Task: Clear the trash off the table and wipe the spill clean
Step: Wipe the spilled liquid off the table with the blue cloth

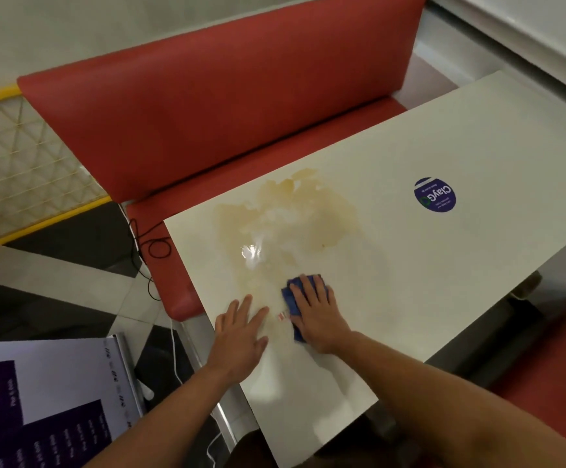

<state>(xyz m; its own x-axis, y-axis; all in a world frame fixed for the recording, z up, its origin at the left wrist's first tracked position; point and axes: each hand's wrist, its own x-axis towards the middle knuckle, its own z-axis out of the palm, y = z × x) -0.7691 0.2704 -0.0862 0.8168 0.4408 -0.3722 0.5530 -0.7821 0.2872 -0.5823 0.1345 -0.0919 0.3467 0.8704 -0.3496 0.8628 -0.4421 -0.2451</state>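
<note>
So the spill, a tan-yellow puddle, sits on the white table toward the end by the red bench. Blue cloth is at its near edge, right hand pressing it down flat, fingers straight. Left hand lies flat on the tabletop just beside it, holding nothing. Round blue sticker further along.

Right hand is flat on a folded blue cloth at the near edge of a yellowish-brown spill on the glossy white table. Left hand rests flat just beside it, fingers spread.
</note>
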